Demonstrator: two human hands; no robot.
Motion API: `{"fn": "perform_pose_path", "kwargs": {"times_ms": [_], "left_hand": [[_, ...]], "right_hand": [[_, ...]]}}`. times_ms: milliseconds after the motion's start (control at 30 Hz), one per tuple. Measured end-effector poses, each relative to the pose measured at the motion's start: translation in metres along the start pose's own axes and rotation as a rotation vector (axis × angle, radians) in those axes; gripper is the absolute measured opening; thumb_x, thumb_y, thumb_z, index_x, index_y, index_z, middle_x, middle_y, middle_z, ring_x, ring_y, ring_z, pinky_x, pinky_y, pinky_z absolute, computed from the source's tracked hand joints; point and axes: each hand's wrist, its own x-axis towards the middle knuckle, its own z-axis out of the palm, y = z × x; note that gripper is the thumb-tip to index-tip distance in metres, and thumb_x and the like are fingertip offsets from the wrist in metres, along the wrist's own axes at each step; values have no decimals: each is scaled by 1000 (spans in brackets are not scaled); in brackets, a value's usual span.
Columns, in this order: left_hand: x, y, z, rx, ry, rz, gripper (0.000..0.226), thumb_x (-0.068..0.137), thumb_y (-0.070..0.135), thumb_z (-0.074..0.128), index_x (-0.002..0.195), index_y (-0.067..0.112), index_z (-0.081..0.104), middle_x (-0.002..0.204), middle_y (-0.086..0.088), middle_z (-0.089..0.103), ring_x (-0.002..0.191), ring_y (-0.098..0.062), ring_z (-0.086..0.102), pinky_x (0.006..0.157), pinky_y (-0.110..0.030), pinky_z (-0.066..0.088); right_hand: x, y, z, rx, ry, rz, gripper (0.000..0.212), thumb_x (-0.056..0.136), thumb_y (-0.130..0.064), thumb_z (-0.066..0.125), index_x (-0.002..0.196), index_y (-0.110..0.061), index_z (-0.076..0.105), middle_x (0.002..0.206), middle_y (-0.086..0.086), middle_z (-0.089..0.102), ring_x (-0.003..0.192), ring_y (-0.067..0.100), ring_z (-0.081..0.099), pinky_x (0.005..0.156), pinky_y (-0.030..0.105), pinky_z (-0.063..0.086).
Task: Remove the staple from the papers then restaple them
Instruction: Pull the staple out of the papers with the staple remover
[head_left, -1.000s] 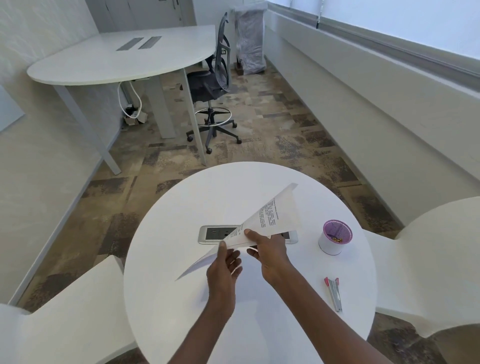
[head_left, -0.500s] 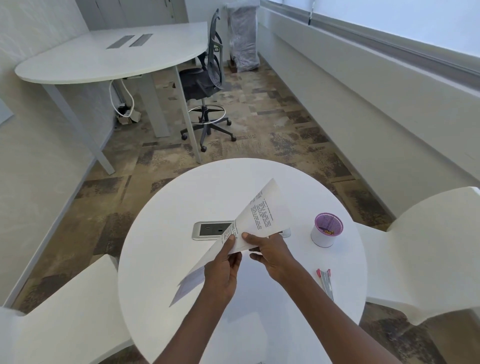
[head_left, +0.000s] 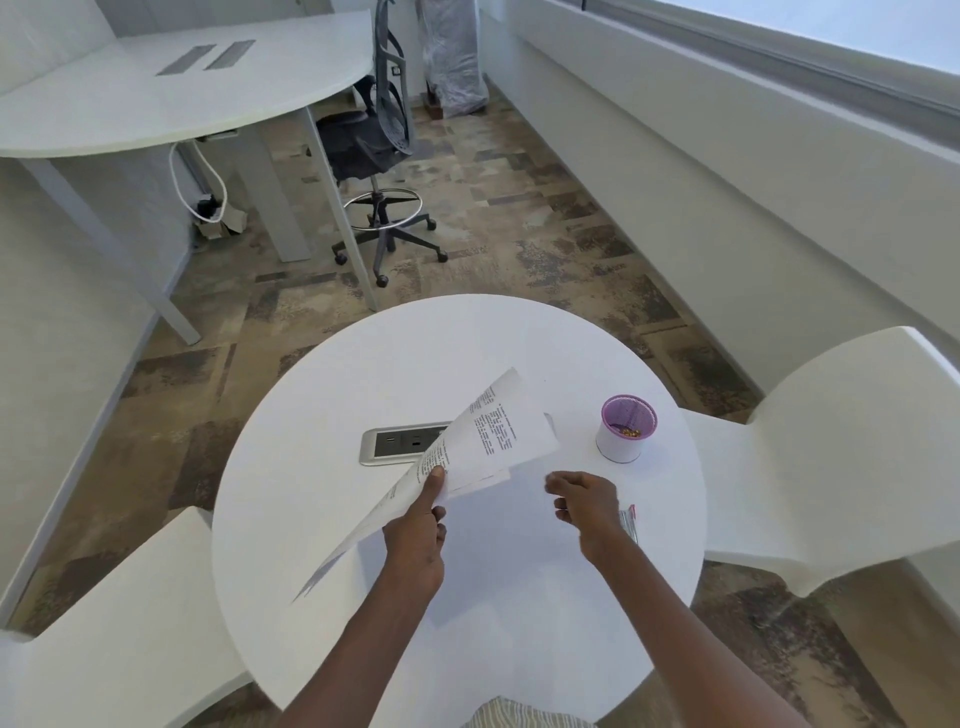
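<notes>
The printed papers (head_left: 488, 436) are held tilted above the round white table (head_left: 311, 519), with my left hand (head_left: 418, 525) pinching their near edge, thumb on top. My right hand (head_left: 584, 501) hovers to the right of the papers, apart from them, fingers curled together; I cannot tell whether a staple is pinched in them. A small red and silver stapler (head_left: 628, 522) lies on the table just behind my right hand, mostly hidden by it. No staple is discernible in the papers.
A white cup with a purple rim (head_left: 626, 428) holding small bits stands at the table's right. A silver power outlet panel (head_left: 400, 444) is set in the table's middle. White chairs (head_left: 831, 447) flank the table; an office chair (head_left: 379, 140) and a desk stand beyond.
My right hand has let go of the papers and moved right, toward the stapler. My left hand alone now holds the papers, which tilted more steeply.
</notes>
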Motion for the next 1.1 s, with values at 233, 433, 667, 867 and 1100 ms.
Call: {"fn": "perform_pose_path", "kwargs": {"times_ms": [233,433,667,867,1100], "left_hand": [[-3,-5,-1,-72,3,-76,37,76,17,85,109,18,67,92,7,75,58,-2,68,50,-16,42],[-7,-5,1,-110,-27,-73,49,81,13,80,127,9,64,102,0,71,76,-12,69,65,-20,47],[-9,-5,-1,-90,-44,-78,49,82,13,79,128,9,63,102,-1,70,77,-12,68,65,-21,50],[-13,-2,-5,-67,-37,-81,45,81,13,79,124,11,65,112,-3,70,79,-14,67,66,-22,48],[-17,1,-3,-64,-57,-83,52,80,12,80,129,7,63,109,-2,71,79,-14,67,67,-22,48]], "right_hand": [[27,50,-59,-521,397,-89,29,78,-8,75,106,-3,70,106,19,70,103,34,65,90,39,51],[23,70,-78,-893,387,1,48,83,-21,76,118,5,57,121,27,51,115,45,51,93,47,47],[13,80,-79,-1009,415,-14,25,92,-11,55,105,10,61,109,25,56,99,41,59,82,45,50],[18,83,-86,-911,436,-90,18,89,-14,57,89,4,62,91,20,63,84,37,60,68,37,42],[27,72,-81,-467,459,-110,11,86,-9,68,87,2,69,74,13,66,70,30,58,66,33,47]]}}
